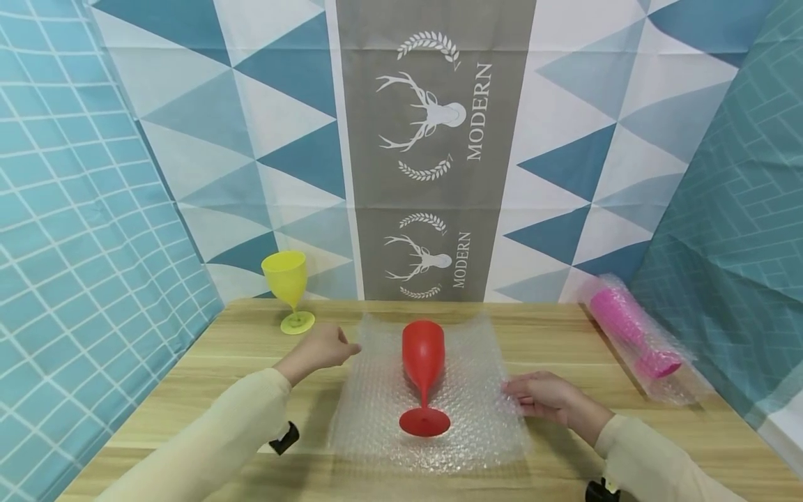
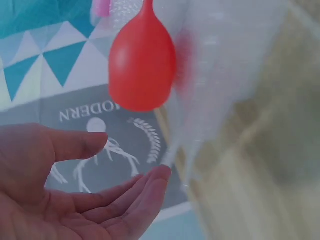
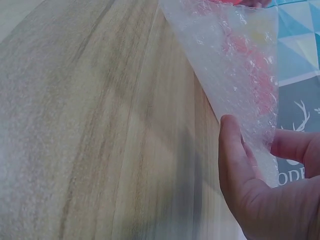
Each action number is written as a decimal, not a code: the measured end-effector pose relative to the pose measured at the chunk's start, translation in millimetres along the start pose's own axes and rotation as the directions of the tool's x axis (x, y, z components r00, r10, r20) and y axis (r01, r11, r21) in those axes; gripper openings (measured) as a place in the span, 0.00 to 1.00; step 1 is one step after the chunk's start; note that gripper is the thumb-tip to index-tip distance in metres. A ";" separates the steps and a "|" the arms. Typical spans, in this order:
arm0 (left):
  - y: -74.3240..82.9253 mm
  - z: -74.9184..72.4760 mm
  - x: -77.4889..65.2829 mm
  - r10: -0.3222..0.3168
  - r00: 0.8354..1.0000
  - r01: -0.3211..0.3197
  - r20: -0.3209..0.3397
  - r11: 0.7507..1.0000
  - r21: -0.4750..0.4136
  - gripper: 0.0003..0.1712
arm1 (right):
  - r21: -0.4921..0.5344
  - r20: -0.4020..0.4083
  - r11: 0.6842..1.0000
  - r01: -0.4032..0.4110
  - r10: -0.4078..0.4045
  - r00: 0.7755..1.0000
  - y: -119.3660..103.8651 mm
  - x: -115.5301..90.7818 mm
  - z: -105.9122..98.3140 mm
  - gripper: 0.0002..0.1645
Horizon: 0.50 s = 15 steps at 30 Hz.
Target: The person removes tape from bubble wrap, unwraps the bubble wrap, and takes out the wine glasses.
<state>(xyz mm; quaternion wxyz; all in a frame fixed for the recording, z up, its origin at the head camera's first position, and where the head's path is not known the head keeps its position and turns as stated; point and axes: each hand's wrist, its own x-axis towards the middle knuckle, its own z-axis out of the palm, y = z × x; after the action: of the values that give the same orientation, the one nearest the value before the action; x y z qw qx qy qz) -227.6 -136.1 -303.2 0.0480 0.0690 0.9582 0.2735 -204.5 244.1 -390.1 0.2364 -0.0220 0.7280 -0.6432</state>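
A red plastic goblet point(image 1: 424, 355) lies on its side on a sheet of bubble wrap point(image 1: 464, 446), its round foot toward me. At the sheet's left edge is my left hand point(image 1: 323, 346). In the left wrist view its thumb and fingers point(image 2: 150, 200) stand apart, fingertips right at the wrap's edge, with nothing gripped. My right hand point(image 1: 544, 396) holds the sheet's right edge. The right wrist view shows the bubble wrap point(image 3: 225, 65) running between thumb and fingers, the red goblet blurred through it.
A yellow goblet point(image 1: 287, 286) stands upright at the back left of the wooden table point(image 1: 564, 335). At the back right lies a pink goblet point(image 1: 627, 324) wrapped in bubble wrap. Patterned cloths point(image 1: 433, 174) hang behind the table and along both sides.
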 end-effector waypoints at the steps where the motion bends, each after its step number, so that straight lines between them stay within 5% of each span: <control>1: 5.2 0.2 2.7 0.010 1.000 -0.010 -0.007 1.000 0.017 0.24 | 0.001 0.001 1.000 0.000 0.000 1.000 0.0 0.0 0.0 0.17; 7: 34.0 11.2 21.7 0.012 1.000 -0.012 0.027 0.999 0.034 0.24 | 0.002 -0.005 1.000 -0.006 0.006 1.000 -1.3 -1.2 1.3 0.16; 11: 46.3 23.8 34.4 -0.042 0.990 0.050 0.131 0.997 -0.058 0.25 | 0.001 -0.008 1.000 -0.014 0.014 1.000 -3.4 -1.7 2.1 0.18; 15: 55.2 30.6 42.8 -0.062 0.970 0.110 0.235 0.974 -0.196 0.12 | 0.005 -0.005 1.000 -0.014 0.014 1.000 -5.1 -1.3 2.4 0.17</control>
<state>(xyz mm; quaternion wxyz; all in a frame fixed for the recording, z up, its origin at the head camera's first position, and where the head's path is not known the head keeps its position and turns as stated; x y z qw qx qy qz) -260.0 -67.0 -302.1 0.1763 0.0526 0.9146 0.3600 -203.8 241.4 -385.0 0.2390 -0.0149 0.7270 -0.6435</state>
